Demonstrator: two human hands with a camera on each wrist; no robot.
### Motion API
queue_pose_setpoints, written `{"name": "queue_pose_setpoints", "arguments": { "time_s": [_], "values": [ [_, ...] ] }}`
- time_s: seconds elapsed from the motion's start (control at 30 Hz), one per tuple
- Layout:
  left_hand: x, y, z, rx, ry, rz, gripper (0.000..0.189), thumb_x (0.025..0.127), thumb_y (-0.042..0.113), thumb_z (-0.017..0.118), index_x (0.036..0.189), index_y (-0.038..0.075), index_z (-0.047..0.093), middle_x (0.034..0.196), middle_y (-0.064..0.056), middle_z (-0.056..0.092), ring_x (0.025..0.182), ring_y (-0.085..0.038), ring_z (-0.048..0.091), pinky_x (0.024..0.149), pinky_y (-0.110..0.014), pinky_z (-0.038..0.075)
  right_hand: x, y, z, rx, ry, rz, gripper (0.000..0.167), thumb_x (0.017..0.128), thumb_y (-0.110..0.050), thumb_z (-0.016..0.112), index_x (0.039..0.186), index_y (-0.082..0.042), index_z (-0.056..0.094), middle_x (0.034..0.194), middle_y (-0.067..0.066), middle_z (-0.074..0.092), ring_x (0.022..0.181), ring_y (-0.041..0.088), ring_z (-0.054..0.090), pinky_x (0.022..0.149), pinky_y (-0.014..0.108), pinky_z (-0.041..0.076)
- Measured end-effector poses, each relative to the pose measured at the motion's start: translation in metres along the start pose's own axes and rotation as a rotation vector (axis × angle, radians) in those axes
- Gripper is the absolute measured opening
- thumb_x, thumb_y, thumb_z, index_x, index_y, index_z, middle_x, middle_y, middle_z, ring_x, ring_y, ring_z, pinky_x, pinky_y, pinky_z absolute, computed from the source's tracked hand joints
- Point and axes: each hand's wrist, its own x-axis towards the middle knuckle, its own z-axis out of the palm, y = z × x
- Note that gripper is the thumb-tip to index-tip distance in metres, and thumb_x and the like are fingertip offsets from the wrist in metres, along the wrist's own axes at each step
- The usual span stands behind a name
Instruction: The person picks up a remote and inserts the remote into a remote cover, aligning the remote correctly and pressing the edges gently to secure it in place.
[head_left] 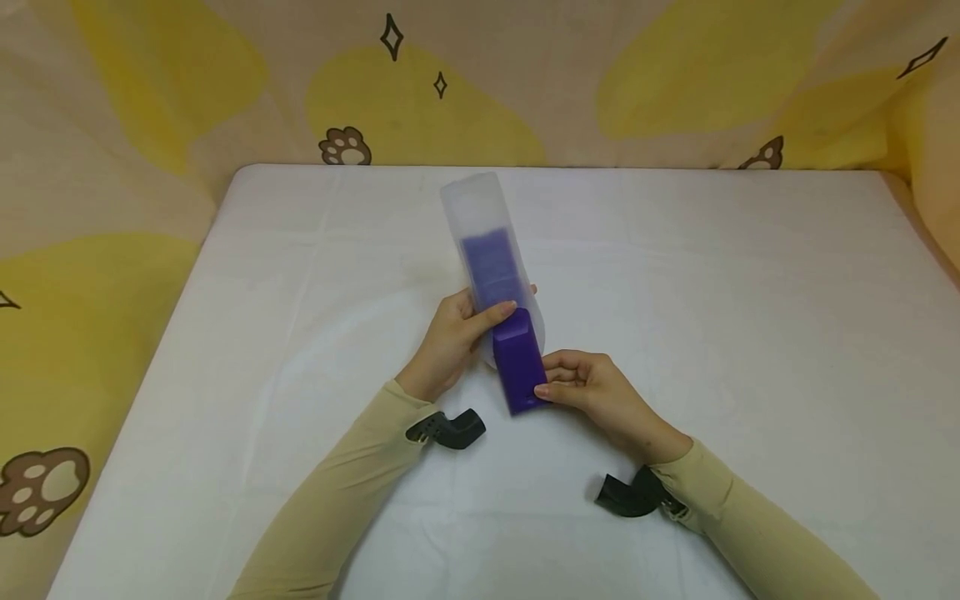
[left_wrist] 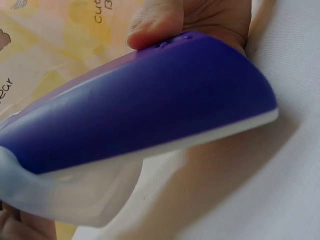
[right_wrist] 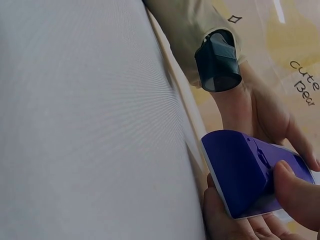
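A flat, long object with a purple handle (head_left: 519,367) and a translucent plastic cover (head_left: 472,204) is held tilted over the table's middle. Through the cover a purple section shows faintly. My left hand (head_left: 450,337) grips it where handle and cover meet, thumb on top and fingers underneath. At the handle's near end my right hand (head_left: 600,392) pinches, its thumb (right_wrist: 297,195) on the upper face and fingers below. Small raised marks and a white underside edge (left_wrist: 215,131) show on the handle in the left wrist view.
A white cloth covers the table (head_left: 712,275). Behind and to the left hangs a yellow and beige patterned cloth (head_left: 465,108). A black wrist device sits on the left sleeve (head_left: 352,475), another on the right sleeve (head_left: 757,517).
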Motion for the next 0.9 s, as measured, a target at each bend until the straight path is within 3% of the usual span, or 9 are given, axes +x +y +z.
{"name": "queue_pose_setpoints", "arguments": {
  "time_s": [0.9],
  "values": [
    [0.0003, -0.0004, 0.0005, 0.047, -0.006, -0.008, 0.04, 0.094, 0.001, 0.052, 0.131, -0.011, 0.045, 0.129, -0.025, 0.053, 0.122, -0.024, 0.051, 0.103, -0.033, 0.04, -0.0013, -0.0012, 0.0012, 0.027, 0.028, 0.027, 0.034, 0.087, 0.001, 0.063, 0.116, 0.016, 0.053, 0.1, 0.015, 0.069, 0.088, 0.012, 0.066, 0.078, 0.024, 0.053]
  ]
}}
